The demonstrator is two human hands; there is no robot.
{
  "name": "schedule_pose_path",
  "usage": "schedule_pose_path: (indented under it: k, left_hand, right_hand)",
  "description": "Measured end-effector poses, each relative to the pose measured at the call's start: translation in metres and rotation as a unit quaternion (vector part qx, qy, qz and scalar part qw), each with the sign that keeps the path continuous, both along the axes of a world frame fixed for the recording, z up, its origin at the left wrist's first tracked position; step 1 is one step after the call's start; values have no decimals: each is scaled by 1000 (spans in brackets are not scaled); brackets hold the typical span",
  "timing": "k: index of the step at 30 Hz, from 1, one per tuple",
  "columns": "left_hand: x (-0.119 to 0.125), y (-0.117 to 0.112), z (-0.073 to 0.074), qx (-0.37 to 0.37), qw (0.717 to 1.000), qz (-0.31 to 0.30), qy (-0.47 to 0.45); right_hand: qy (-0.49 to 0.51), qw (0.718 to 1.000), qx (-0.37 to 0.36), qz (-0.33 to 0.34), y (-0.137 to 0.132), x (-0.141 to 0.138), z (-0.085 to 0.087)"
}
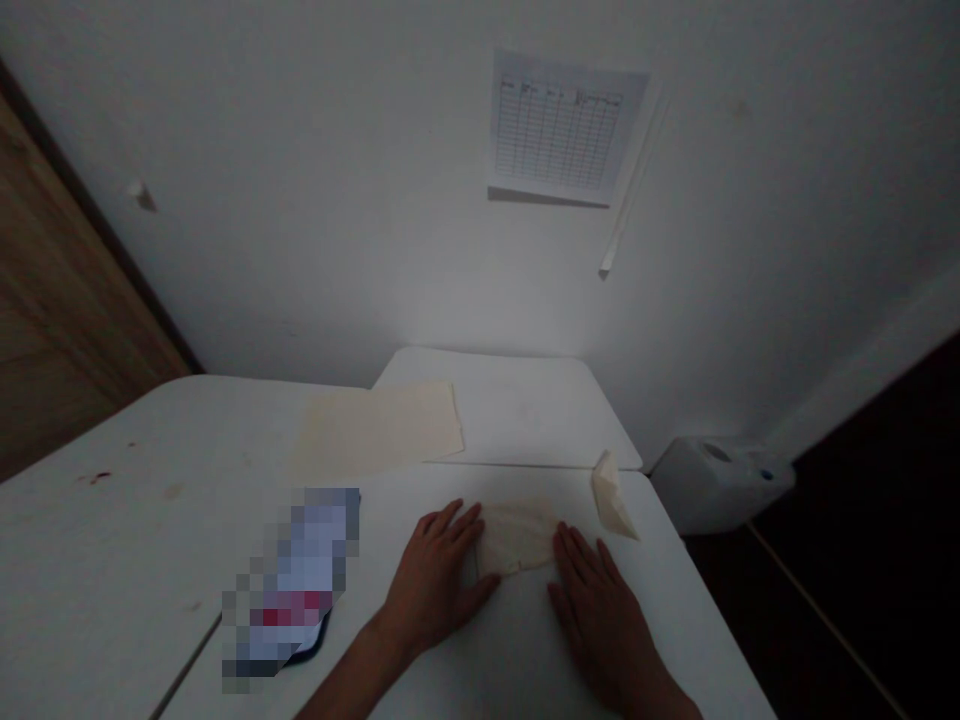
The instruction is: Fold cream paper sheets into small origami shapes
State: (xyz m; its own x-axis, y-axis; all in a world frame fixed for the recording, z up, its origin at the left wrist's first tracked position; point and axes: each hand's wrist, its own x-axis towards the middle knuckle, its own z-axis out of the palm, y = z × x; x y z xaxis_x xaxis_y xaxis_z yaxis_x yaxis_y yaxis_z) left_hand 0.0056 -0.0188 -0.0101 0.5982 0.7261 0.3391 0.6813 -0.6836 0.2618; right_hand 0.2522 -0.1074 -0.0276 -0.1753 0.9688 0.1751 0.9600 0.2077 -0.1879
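A small folded cream paper (517, 538) lies flat on the white table (120, 520) in front of me. My left hand (439, 580) rests flat with fingers stretched out, its fingertips on the paper's left edge. My right hand (600, 610) also lies flat and open, fingertips touching the paper's right edge. Neither hand grips anything.
A folded paper shape (611, 495) stands near the table's right edge. A larger cream sheet (379, 430) lies farther back. A blurred flat object (292, 585) sits to my left. A white device (720, 480) stands on the floor at right; a printed chart (559, 130) hangs on the wall.
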Motion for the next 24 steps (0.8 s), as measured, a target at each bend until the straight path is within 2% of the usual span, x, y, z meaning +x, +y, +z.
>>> schedule_pose_path:
  k: [4,7,14,19,24]
  left_hand:
    - [-1,0,-1,2,1000,1,3]
    - [-1,0,-5,14,1000,3,4]
    - [1,-1,-3,25,1000,9,4]
    - [3,-2,3,28,1000,3,14]
    - [5,-1,-1,51,999,6,1]
  right_hand:
    - [23,999,37,-18,4,3,-3]
    - [62,996,61,-29,10,4,2]
    - [123,991,57,15,26,0,19]
    - [155,986,55,37,34,-2,22]
    - [201,976,59,66,39,0,23]
